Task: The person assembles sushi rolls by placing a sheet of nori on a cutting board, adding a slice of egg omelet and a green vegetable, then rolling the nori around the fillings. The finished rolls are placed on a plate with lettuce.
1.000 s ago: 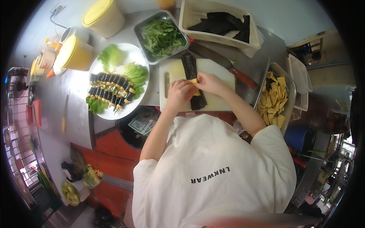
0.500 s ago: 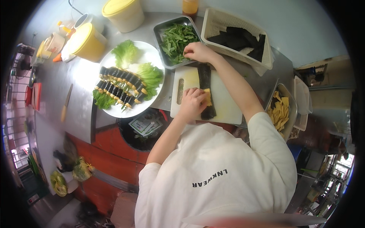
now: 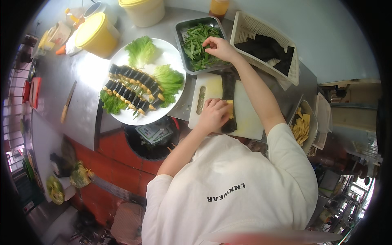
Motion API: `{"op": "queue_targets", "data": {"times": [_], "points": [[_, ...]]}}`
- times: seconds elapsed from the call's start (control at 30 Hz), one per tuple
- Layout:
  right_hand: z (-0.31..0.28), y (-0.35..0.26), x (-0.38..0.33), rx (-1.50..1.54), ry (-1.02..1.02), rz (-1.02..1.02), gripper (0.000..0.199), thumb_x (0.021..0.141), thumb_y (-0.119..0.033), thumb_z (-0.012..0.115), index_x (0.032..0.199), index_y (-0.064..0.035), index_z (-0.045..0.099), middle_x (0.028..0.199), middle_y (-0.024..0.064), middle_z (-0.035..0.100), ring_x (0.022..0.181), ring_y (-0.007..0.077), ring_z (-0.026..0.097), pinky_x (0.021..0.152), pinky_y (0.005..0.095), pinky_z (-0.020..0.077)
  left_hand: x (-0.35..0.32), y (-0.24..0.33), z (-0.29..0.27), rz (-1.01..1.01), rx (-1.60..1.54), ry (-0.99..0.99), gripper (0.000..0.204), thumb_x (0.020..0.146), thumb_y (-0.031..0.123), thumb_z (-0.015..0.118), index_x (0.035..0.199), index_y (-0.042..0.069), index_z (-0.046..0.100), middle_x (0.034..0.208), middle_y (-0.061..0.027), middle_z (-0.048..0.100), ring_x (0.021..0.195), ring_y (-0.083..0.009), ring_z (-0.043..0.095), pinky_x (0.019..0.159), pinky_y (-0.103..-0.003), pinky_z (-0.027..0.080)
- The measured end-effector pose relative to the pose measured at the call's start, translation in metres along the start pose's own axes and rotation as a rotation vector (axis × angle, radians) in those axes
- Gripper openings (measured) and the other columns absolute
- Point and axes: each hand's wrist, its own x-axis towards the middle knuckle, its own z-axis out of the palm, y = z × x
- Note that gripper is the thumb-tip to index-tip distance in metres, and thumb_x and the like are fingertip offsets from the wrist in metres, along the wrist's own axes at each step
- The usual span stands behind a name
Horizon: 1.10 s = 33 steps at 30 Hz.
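Note:
A dark seaweed strip (image 3: 229, 87) lies lengthwise on the white cutting board (image 3: 249, 116). Across it sits a yellow food strip (image 3: 230, 109), partly covered by my left hand (image 3: 216, 113), whose fingers are curled closed around it. My right hand (image 3: 222, 49) is over the metal tray (image 3: 179, 34) of green leaves (image 3: 200, 38). Its fingers are bent in toward the thumb; whatever is between the fingertips is too small to make out. Left of the board, a white plate (image 3: 173, 51) carries rows of seaweed-wrapped rolls (image 3: 143, 83) on lettuce.
A cream plastic basket (image 3: 261, 26) with dark seaweed sheets (image 3: 263, 47) stands at the back right. Yellow strips (image 3: 301, 126) fill a container to my right. A knife (image 3: 68, 102) lies on the left of the steel table. Yellow-lidded tubs (image 3: 98, 34) stand behind the plate.
My right hand has shifted up over the leaves, and its fingers have curled. My left hand stays on the yellow strip. The whole view has shifted slightly.

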Motion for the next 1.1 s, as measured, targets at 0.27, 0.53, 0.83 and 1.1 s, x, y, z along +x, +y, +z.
{"op": "queue_targets", "data": {"times": [0.27, 0.53, 0.83, 1.1], "points": [[0.03, -0.025, 0.054, -0.302, -0.231, -0.065, 0.037, 0.073, -0.012, 0.073, 0.106, -0.0023, 0.061, 0.085, 0.009, 0.065, 0.08, 0.0227, 0.063, 0.072, 0.0332, 0.0505, 0.0, 0.001, -0.003, -0.004, -0.036, 0.023, 0.035, 0.072, 0.015, 0.07, 0.107, 0.013, 0.066, 0.105, -0.0021, 0.059, 0.103, -0.0227, 0.052, 0.093, -0.04, 0.038], [0.059, -0.007, 0.098, -0.583, -0.231, -0.005, 0.03, 0.07, -0.013, 0.073, 0.097, -0.0014, 0.066, 0.09, 0.0148, 0.068, 0.086, 0.0297, 0.065, 0.075, 0.0364, 0.051, 0.001, 0.0, -0.003, 0.003, -0.067, 0.048, 0.033, 0.072, 0.015, 0.07, 0.105, 0.012, 0.066, 0.101, -0.002, 0.06, 0.102, -0.0215, 0.053, 0.091, -0.039, 0.038], [0.018, -0.031, 0.08, -0.04, -0.239, 0.078, 0.013, 0.077, -0.013, 0.07, 0.086, -0.0031, 0.067, 0.079, 0.0064, 0.067, 0.07, 0.0129, 0.063, 0.064, 0.0271, 0.0502, 0.002, -0.001, -0.003, -0.011, -0.079, 0.026, 0.035, 0.071, 0.017, 0.07, 0.106, 0.013, 0.065, 0.103, -0.0021, 0.06, 0.103, -0.0227, 0.052, 0.092, -0.04, 0.037], [-0.013, -0.054, -0.016, 0.67, -0.201, 0.145, 0.015, 0.086, -0.012, 0.069, 0.094, -0.0032, 0.06, 0.077, 0.0013, 0.062, 0.065, 0.0082, 0.058, 0.061, 0.0208, 0.0479, 0.003, 0.002, -0.003, -0.042, 0.003, -0.003, 0.047, 0.07, 0.019, 0.072, 0.115, 0.012, 0.06, 0.104, -0.0043, 0.058, 0.104, -0.0247, 0.052, 0.094, -0.04, 0.037]]}}
